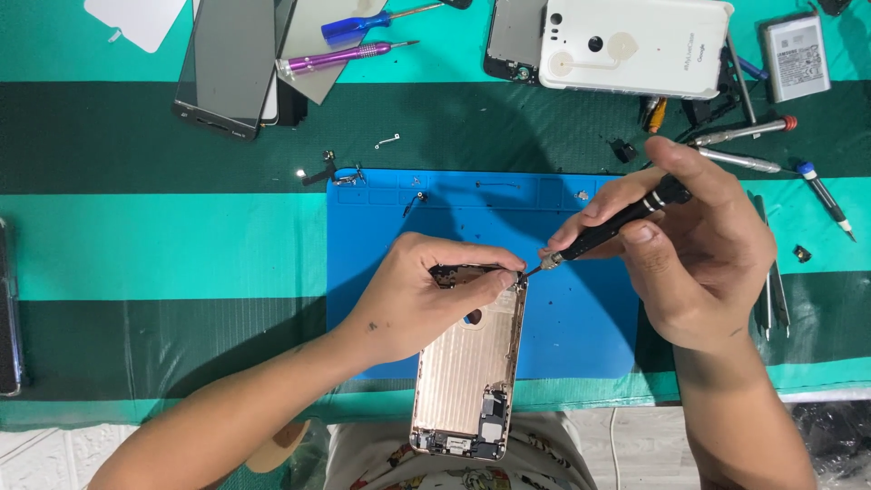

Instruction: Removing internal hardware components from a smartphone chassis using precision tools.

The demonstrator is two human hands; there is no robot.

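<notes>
Green-striped cloth covers the counter (136, 254), with a blue mat (581, 318) laid on it. On the mat's near edge lies a gold phone housing (467, 372), opened. At the housing's top end, the left hand (422, 299) pinches its corner, while the right hand (699, 245) grips a black screwdriver (617, 225), tip touching that corner.

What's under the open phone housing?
The phone housing lies partly on the blue mat; its near end overhangs the striped cloth and the lap. The left hand covers its top corner.
</notes>
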